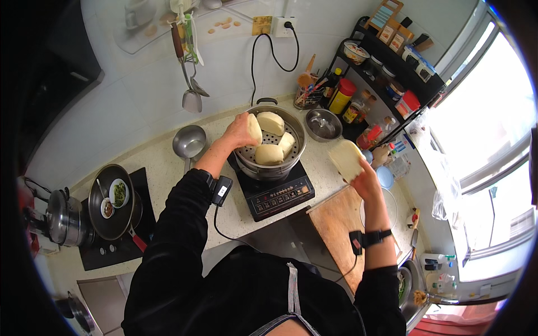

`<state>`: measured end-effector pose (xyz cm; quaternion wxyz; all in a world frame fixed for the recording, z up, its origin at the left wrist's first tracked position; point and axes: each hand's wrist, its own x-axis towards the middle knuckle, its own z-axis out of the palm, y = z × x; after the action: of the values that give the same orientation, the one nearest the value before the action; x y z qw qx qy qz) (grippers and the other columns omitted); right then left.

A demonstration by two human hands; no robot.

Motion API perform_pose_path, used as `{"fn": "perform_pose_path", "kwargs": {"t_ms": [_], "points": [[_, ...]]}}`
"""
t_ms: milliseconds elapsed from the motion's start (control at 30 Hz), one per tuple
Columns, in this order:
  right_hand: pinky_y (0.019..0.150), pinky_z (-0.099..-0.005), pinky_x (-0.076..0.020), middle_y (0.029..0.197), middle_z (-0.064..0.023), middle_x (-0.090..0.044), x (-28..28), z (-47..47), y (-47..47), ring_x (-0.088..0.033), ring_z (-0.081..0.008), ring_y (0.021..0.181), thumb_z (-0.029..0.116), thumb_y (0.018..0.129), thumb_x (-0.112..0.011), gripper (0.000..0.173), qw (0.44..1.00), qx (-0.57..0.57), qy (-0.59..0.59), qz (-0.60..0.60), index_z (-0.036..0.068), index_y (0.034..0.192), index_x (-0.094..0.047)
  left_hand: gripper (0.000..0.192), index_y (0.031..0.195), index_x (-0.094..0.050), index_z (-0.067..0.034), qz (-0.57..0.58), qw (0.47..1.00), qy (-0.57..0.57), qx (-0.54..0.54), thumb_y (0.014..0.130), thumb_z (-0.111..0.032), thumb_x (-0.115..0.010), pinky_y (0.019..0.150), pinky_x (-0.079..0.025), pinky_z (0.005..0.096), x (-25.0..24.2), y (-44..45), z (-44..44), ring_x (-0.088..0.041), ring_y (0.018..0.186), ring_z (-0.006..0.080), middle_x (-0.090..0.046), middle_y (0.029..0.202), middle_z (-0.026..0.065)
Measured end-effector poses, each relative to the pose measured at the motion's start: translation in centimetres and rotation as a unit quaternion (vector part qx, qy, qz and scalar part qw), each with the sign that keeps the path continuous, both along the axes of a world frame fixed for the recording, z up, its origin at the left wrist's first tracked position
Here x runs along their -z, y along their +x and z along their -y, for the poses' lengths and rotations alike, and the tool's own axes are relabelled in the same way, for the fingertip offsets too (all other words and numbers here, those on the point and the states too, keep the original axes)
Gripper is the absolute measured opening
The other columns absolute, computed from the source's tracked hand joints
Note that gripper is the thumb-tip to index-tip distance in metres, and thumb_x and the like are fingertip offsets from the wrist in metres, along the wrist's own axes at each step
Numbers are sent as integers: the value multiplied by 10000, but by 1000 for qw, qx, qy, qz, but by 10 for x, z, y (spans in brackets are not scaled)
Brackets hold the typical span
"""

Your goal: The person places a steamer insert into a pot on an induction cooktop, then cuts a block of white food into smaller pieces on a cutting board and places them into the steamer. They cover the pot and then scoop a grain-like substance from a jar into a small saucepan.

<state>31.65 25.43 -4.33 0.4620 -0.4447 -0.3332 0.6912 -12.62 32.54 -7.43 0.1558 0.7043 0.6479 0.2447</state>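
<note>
My left hand [240,133] grips a pale dough bun [254,129] at the left side of a metal steamer pot [299,145]. Inside, on the perforated steamer tray [268,137], sit three more dough pieces: one at the back [270,122], one at the right [286,143] and one in front [269,154]. The pot stands on a black induction cooker [277,197]. Out to the right, my right hand [365,181] holds a larger, flat-looking dough piece [346,160] above the counter, beyond the far edge of a wooden board [336,222].
A ladle-like metal pan [189,142] lies left of the pot and a steel bowl [323,124] right of it. Farther left, a frying pan [110,206] holds two small bowls. A black spice rack [391,71] fills the right corner. A power cord [252,67] hangs behind the pot.
</note>
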Motion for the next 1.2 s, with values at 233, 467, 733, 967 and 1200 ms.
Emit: {"fn": "perform_pose_path", "kwargs": {"t_ms": [233, 467, 733, 967, 1200], "points": [[727, -310, -509, 972, -95, -668, -26, -104, -163, -644, -176, 839, 408, 795, -770, 557, 942, -89, 157, 283, -4, 1140, -620, 880, 1190, -514, -10, -123, 985, -75, 97, 472, -394, -847, 1075, -343, 506, -9, -11, -7, -560, 1157, 339, -606, 1125, 186], [737, -311, -503, 917, -95, -669, 21, -142, -246, -629, -173, 819, 360, 733, -833, 563, 861, -137, 218, 438, -12, 1101, -625, 1073, 1350, -437, 2, -168, 976, -27, 138, 486, -501, -826, 1168, -172, 550, -2, -15, 15, -416, 1328, 338, -499, 1352, 208], [875, -411, -497, 1079, -186, -677, 33, -123, -254, -646, -332, 1013, 427, 659, -777, 607, 601, -218, 295, 710, 35, 1109, -668, 764, 1262, -555, -13, -99, 985, -112, 91, 642, -386, -800, 1151, -209, 565, -13, -21, 20, -436, 1306, 348, -512, 1350, 193], [903, -452, -451, 1099, -171, -640, 0, -85, -228, -602, -352, 1032, 336, 661, -788, 562, 673, -97, 389, 622, 13, 1093, -629, 592, 1192, -606, -19, -95, 992, -4, 78, 680, -239, -804, 1065, -375, 459, -16, 10, 31, -498, 1223, 378, -547, 1301, 205], [1031, -432, -401, 1304, -201, -540, 17, 4, -62, -500, -360, 1222, 194, 739, -797, 658, 694, 159, 442, 546, 36, 1314, -519, 505, 1235, -573, 6, 127, 978, 119, 119, 768, -92, -739, 1042, -422, 397, -60, 97, 82, -552, 1214, 336, -582, 1309, 175]]}}
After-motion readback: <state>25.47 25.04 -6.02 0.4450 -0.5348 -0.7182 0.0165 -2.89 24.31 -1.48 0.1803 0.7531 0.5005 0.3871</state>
